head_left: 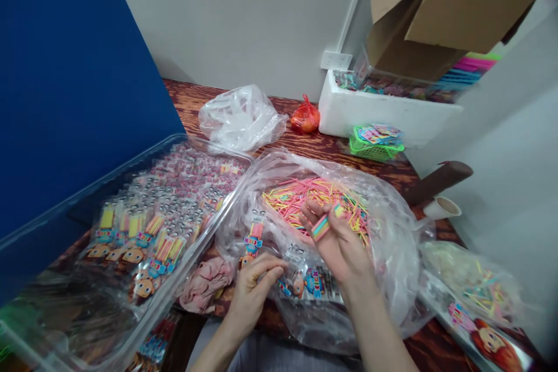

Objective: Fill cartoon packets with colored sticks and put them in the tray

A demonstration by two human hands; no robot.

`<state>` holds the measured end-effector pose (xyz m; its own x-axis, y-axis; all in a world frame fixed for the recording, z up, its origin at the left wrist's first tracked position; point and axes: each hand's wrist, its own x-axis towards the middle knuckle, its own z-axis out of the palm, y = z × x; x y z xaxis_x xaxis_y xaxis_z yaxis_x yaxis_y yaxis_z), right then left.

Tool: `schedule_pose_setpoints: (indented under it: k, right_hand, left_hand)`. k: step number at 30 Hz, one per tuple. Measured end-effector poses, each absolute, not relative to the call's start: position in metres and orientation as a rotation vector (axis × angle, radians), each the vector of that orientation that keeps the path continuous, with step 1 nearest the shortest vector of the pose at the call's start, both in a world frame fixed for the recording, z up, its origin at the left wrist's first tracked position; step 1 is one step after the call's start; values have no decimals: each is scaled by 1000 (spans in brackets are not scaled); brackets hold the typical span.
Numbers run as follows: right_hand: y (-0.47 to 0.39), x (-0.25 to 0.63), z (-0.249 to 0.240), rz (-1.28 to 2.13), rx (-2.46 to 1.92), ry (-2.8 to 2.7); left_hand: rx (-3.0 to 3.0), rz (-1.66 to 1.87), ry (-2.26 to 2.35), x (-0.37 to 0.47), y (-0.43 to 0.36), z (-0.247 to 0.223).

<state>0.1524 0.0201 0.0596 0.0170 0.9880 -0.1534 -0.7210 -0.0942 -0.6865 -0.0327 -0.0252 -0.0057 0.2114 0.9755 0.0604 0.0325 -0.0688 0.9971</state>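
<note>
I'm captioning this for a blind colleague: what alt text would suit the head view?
A person's right hand holds a small bundle of colored sticks over an open clear bag of loose sticks, while the left hand is at a printed packet. To the left, a clear tub holds many packets.

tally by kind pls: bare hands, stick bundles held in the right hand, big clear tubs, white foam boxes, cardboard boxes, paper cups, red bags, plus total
Hands (left hand, right hand): 2
Stick bundle: 1
Clear tub: 1
White foam box: 1
Cardboard box: 1
Paper cup: 1
Red bag: 1
Total: 8
</note>
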Motion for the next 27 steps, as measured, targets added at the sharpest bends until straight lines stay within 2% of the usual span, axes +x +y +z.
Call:
schedule_pose_setpoints:
  k: [5, 14, 22, 27]
  right_hand:
    - [23, 136, 47, 1691, -710, -448]
    - [6, 126, 43, 1598, -855, -407]
    - [-21, 118, 61, 1600, -1034, -813]
    - [-39, 122, 59, 1296, -1276, -1106]
  left_hand:
    - [1381, 1092, 1043, -34, -27, -6]
    - [1379, 1173, 1040, -32, -25, -4]
    - [1412, 1281, 1071, -37, -26, -6]
    - [1423, 1281, 1086, -45, -26, -1]
